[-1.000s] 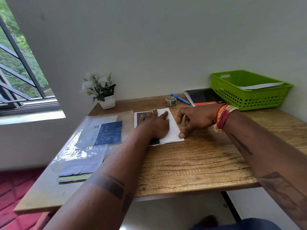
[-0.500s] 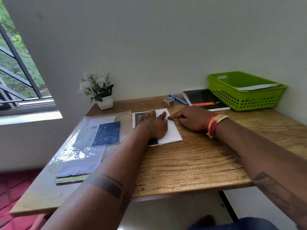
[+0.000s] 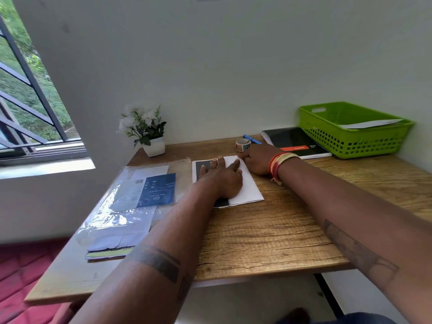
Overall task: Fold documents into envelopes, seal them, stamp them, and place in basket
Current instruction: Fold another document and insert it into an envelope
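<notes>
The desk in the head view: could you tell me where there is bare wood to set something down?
Bare desk lies along the near edge in front of the folded paper, and at right in front of the green basket. The back is crowded: tape roll, pen, notebook. The plastic sleeve fills the left.

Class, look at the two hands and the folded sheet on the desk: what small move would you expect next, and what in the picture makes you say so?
Probably the right hand runs its fingertip down the sheet's right edge to sharpen the fold. The left hand lies flat on the folded document, pinning it, and the right fingertip sits at its far corner, beside the sticker roll.
</notes>
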`<state>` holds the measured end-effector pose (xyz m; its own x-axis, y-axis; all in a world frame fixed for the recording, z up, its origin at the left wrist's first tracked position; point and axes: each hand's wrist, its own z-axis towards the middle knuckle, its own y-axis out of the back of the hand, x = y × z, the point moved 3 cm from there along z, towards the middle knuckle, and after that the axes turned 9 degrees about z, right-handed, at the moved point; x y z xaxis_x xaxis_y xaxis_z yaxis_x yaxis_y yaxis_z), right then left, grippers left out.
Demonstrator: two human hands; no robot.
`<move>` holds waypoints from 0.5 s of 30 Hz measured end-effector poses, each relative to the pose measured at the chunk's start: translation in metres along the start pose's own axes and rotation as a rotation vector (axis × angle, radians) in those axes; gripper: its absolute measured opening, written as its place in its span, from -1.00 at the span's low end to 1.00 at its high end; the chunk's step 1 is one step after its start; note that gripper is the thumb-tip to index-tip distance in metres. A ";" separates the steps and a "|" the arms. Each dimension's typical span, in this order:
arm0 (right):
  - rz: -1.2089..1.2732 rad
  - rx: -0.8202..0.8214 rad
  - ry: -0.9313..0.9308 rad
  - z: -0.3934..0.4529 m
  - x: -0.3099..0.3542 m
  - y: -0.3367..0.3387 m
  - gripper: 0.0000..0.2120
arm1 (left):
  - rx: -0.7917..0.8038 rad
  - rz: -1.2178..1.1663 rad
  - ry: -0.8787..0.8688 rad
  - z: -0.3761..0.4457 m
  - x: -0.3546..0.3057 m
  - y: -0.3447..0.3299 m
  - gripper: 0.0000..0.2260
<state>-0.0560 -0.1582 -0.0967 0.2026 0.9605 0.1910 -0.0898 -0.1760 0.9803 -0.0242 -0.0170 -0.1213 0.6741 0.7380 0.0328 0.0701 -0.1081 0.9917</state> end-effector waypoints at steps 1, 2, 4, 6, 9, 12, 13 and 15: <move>0.004 -0.011 -0.005 0.003 -0.001 -0.001 -0.63 | 0.000 -0.001 -0.001 0.000 0.000 0.000 -0.50; 0.014 -0.022 -0.008 0.006 -0.002 -0.002 -0.64 | -0.002 -0.002 -0.003 0.001 0.000 -0.001 -0.50; 0.045 -0.059 0.007 0.008 -0.003 -0.004 -0.65 | -0.017 -0.005 -0.006 0.001 0.001 -0.002 -0.50; 0.116 -0.125 0.027 0.008 -0.005 -0.005 -0.68 | -0.043 -0.011 -0.010 0.002 0.001 -0.002 -0.50; 0.177 -0.206 0.030 0.010 -0.009 -0.005 -0.70 | -0.063 -0.026 -0.028 0.003 -0.003 -0.001 -0.49; 0.221 -0.176 0.019 0.013 -0.010 -0.004 -0.72 | -0.081 -0.058 -0.023 0.002 -0.006 0.000 -0.46; 0.242 -0.178 0.016 0.014 -0.011 -0.003 -0.72 | -0.091 -0.070 -0.018 0.002 -0.007 0.000 -0.44; 0.278 -0.195 0.012 0.016 -0.013 -0.003 -0.73 | -0.106 -0.085 -0.018 0.001 -0.008 0.000 -0.43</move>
<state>-0.0422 -0.1736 -0.1017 0.1331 0.8843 0.4476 -0.3246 -0.3878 0.8627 -0.0288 -0.0237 -0.1218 0.6819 0.7295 -0.0534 0.0503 0.0261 0.9984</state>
